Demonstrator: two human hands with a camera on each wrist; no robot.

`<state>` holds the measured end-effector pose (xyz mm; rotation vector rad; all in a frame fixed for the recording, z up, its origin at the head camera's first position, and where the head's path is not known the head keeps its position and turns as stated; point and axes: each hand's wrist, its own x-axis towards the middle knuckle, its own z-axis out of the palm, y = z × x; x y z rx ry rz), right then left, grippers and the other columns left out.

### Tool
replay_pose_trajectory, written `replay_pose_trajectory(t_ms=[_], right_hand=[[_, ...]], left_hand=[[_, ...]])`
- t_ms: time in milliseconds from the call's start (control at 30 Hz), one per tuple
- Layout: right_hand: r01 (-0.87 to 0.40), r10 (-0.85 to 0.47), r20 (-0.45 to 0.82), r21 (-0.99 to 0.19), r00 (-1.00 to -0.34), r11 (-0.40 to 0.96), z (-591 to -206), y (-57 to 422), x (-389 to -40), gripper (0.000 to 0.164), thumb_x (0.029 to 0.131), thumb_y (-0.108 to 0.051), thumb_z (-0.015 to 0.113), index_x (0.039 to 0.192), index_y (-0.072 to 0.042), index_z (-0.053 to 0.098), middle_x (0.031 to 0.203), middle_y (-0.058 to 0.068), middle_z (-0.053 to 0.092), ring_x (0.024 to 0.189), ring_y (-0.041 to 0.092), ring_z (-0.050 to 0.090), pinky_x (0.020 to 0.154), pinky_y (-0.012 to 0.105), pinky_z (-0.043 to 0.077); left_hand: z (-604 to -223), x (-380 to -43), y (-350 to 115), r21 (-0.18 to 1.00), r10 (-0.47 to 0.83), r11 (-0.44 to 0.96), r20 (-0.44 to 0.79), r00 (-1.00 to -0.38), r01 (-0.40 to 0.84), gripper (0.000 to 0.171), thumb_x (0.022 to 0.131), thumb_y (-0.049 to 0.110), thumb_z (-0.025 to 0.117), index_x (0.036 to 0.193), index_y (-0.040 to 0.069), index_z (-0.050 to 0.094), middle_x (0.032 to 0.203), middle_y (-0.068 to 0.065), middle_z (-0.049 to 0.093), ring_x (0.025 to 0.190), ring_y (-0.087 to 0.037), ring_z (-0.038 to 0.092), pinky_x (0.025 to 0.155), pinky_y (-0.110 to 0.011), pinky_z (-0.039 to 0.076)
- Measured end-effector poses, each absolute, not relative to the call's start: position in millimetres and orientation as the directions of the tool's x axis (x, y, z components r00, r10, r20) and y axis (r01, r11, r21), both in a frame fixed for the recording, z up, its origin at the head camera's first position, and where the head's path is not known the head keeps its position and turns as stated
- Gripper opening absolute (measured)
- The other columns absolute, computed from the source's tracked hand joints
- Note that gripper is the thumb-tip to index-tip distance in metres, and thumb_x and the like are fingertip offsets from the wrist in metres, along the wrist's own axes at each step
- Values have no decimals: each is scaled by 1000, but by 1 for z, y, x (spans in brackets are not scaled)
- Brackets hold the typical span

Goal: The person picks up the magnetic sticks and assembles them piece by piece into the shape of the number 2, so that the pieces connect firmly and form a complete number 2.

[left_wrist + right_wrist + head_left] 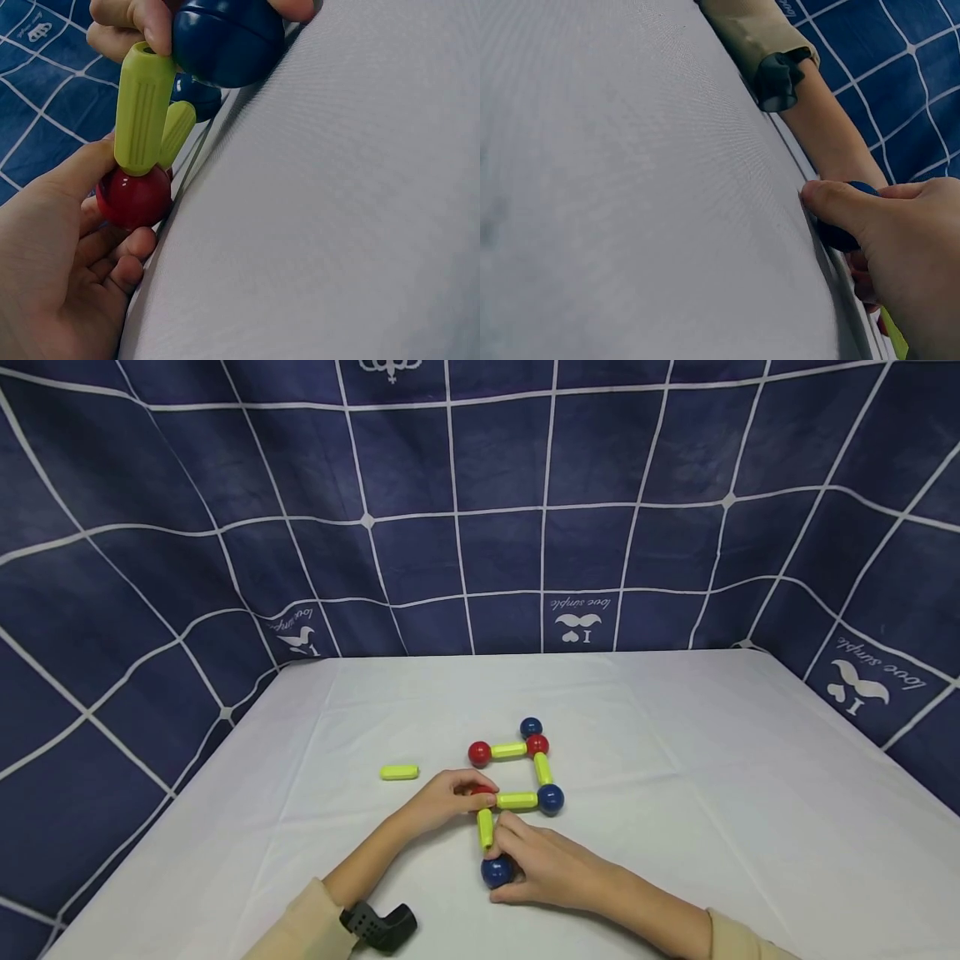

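Note:
My left hand point(444, 800) grips a red ball point(135, 198) at one corner of a ball-and-rod shape on the table. From that ball a yellow-green rod point(517, 801) runs right to a blue ball point(551, 799), and another rod point(144, 109) points toward me. At this rod's near end, my right hand point(555, 866) holds a blue ball point(496, 872) between thumb and fingers. Whether that ball touches the rod I cannot tell. Farther back, a rod point(543, 769) leads to a red ball point(537, 745), joined by a rod point(509, 750) to another red ball point(480, 754).
A loose yellow-green rod point(399, 772) lies left of the shape. Behind the far red ball sits a blue ball point(531, 727). The white-covered table point(675, 827) is backed by a dark blue grid curtain point(495, 552). A black strap device point(380, 928) is on the left wrist.

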<state>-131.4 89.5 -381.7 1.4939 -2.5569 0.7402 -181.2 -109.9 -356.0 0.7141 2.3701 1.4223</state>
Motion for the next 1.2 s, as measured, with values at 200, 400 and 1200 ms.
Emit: replay_pose_trajectory(t_ms=[200,400,1200], right_hand=[[-821,-780,331,-429,-532,378,-386,89,-133,33,80,-39,66,99,-16,51,94,-8,42,69,-6,39,60,6,36],[-790,-769,318,-491,-554,366,-388,89,-133,33,80,-41,66,99,-17,52,92,-11,41,68,-7,40,59,6,38],[-628,-731,163,-653,-662,423,-374,98,-143,29,85,-43,58,107,-24,54,77,-15,47,67,-5,42,60,13,39]], left_hand=[[-357,-182,-109,889,538,383,7,-843,252,26,88,16,57,108,0,62,91,-7,58,80,-13,46,67,-18,40],[-372,-189,-109,888,522,384,18,-853,254,26,88,20,59,108,3,63,88,-4,57,78,-12,46,66,-19,39],[-386,-198,-112,851,520,437,23,-854,290,28,83,34,64,106,17,63,82,3,52,75,-11,45,64,-21,37]])
